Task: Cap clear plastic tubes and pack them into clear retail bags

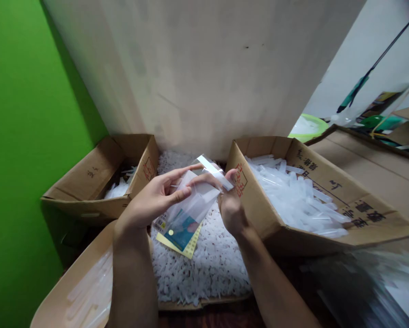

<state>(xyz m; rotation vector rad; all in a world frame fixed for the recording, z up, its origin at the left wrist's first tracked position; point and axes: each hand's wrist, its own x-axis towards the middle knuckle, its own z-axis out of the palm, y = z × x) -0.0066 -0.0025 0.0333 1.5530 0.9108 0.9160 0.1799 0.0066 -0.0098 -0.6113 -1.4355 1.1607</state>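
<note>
The left hand holds a clear bag with its thumb in front; some of its fingers hide behind. The right hand grips the bag's top by a shiny strip. The bag is up over lots of white bits, between two boxes. It partly covers a teal card; I can't tell if that's inside. A yellow sheet peeks out below. The tan tub is cut off, and the bottom right corner is blurry.
</note>
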